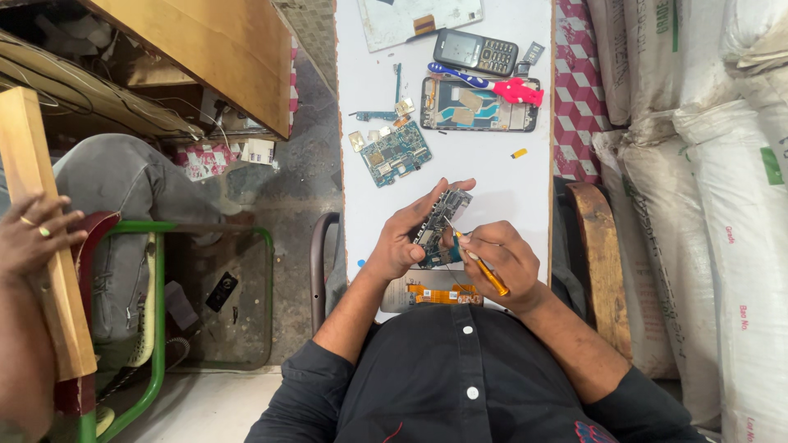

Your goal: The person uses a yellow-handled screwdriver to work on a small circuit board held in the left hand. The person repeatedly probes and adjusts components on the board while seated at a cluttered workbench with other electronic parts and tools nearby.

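Note:
My left hand (pixel 406 234) holds a small blue-green phone circuit board (pixel 439 221) tilted above the white table (pixel 525 197). My right hand (pixel 501 262) grips an orange-handled tool (pixel 484 271) whose thin tip touches the board. Beneath my hands lies a flat part with an orange flex cable (pixel 439 293). Farther up the table lie a second circuit board (pixel 396 154) and an opened phone frame (pixel 480 105).
A keypad phone (pixel 476 52), a blue and red toothbrush (pixel 492 84) and small loose parts lie at the far end. White sacks (pixel 714 164) are stacked on the right. At the left another person's hand (pixel 33 234) rests on a wooden plank (pixel 41 230), beside a green-framed chair (pixel 156 328).

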